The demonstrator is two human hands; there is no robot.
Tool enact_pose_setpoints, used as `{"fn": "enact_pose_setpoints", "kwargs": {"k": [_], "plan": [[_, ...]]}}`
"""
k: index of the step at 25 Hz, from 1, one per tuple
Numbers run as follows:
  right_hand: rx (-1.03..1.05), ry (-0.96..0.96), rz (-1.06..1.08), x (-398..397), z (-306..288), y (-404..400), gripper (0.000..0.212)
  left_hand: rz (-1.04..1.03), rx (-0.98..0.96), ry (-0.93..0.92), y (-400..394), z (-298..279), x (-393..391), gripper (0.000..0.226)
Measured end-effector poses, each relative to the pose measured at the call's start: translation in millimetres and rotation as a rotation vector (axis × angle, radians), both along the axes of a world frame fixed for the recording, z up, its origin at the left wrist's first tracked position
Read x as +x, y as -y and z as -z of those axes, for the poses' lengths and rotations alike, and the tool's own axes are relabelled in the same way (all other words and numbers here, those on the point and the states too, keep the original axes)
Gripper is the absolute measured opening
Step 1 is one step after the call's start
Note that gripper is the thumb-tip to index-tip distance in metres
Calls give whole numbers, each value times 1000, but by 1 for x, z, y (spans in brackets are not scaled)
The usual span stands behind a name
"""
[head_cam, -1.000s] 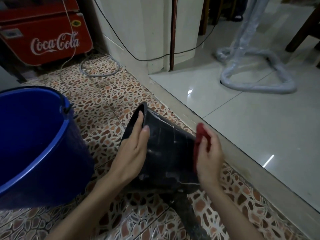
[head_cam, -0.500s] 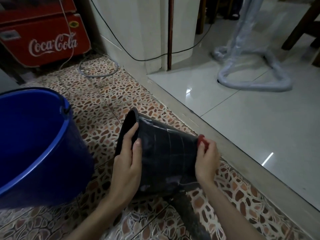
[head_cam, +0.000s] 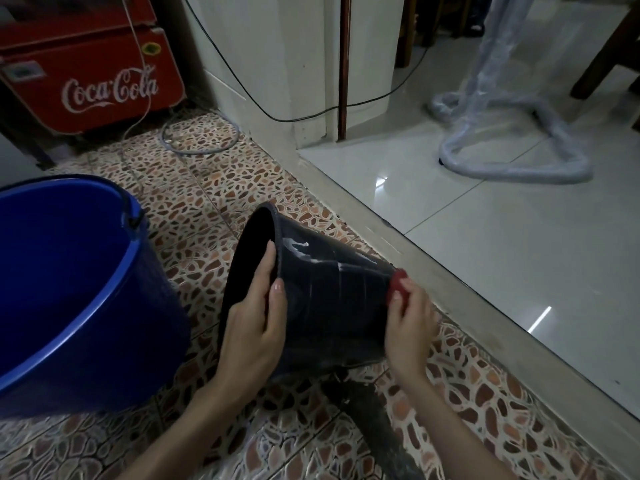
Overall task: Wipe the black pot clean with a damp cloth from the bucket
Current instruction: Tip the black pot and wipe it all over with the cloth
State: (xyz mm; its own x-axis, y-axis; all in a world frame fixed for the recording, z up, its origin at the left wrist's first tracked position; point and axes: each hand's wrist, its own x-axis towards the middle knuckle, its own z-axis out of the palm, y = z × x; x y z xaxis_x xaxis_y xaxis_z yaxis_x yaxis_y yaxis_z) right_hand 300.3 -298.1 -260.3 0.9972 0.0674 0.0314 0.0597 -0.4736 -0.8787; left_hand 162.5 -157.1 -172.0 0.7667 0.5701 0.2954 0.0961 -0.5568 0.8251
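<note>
Since a second ago my right hand point(head_cam: 410, 320) slid the red cloth point(head_cam: 397, 285) down onto the black pot's point(head_cam: 332, 299) base; left hand point(head_cam: 256, 320) grips its rim beside the blue bucket point(head_cam: 86, 306). Wet streaks show; the underside is probably unwiped.

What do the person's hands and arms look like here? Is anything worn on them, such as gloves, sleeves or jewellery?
The left hand and the right hand are bare, with no gloves. No ring, watch or bracelet shows. Both forearms are uncovered as far as the frame reaches, so no sleeve is visible. The fingernails are short and look unpainted.
</note>
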Motion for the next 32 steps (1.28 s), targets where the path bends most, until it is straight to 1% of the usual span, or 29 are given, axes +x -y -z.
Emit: {"fn": "enact_pose_setpoints", "kwargs": {"k": [1, 2, 3, 4, 5, 7, 8, 9, 10, 12, 13, 14, 15, 16, 18, 19, 20, 21, 22, 24, 28, 30, 31, 32], "plan": [[20, -49, 59, 5, 0, 8, 24, 31, -1, -13, 0, -2, 0, 49], [66, -39, 82, 4, -5, 7, 23, 57, 0, -32, -2, -4, 2, 53], [129, 18, 49, -1, -16, -3, 25, 70, 9, -53, -5, -7, 8, 55], [184, 103, -49, -10, -30, -18, 28, 60, 18, -67, -8, -9, 13, 55], [213, 188, -189, -23, -45, -34, 32, 45, 22, -70, -9, -10, 17, 54], [207, 368, -456, -53, -55, -57, 38, 17, 24, -47, -10, -10, 18, 51], [139, 426, -509, -57, -51, -59, 38, 9, 27, -37, -10, -9, 14, 50], [86, 434, -502, -49, -46, -56, 38, -2, 28, -31, -10, -6, 9, 50], [39, 355, -441, -36, -40, -49, 37, -13, 23, -25, -10, -2, 3, 51], [-34, 102, -280, -4, -26, -21, 32, -15, -5, -13, -11, 3, -6, 51], [-25, 20, -220, 6, -23, -8, 29, -9, -23, -11, -11, 5, -8, 49], [19, -5, -183, 8, -22, -1, 26, 0, -37, -11, -10, 7, -7, 50], [91, 19, -188, 1, -28, -2, 25, 12, -45, -10, -8, 8, -6, 51], [159, 103, -256, -15, -37, -10, 26, 23, -52, -9, -7, 10, -3, 51], [244, 360, -484, -54, -51, -32, 31, 37, -69, -3, -5, 13, 1, 53], [246, 469, -557, -65, -53, -42, 32, 39, -69, 5, -6, 14, 2, 54], [222, 529, -580, -65, -56, -52, 32, 32, -64, 16, -7, 14, 1, 57], [168, 549, -567, -59, -60, -59, 33, 24, -57, 31, -8, 15, 1, 59], [100, 538, -534, -51, -62, -64, 34, 20, -50, 44, -7, 15, 0, 59], [-4, 423, -442, -31, -52, -63, 34, 11, -45, 52, -4, 16, -3, 58], [-111, 44, -169, 20, -23, -33, 26, -6, -119, 75, 5, 20, -20, 51], [-91, -71, -43, 36, -20, -13, 26, 5, -247, 46, 0, 12, -15, 46], [-29, -92, 11, 33, -21, -7, 25, 15, -301, 25, -4, 7, -8, 45], [56, -65, 24, 22, -24, -6, 26, 21, -321, 16, -8, 3, -1, 47]]}}
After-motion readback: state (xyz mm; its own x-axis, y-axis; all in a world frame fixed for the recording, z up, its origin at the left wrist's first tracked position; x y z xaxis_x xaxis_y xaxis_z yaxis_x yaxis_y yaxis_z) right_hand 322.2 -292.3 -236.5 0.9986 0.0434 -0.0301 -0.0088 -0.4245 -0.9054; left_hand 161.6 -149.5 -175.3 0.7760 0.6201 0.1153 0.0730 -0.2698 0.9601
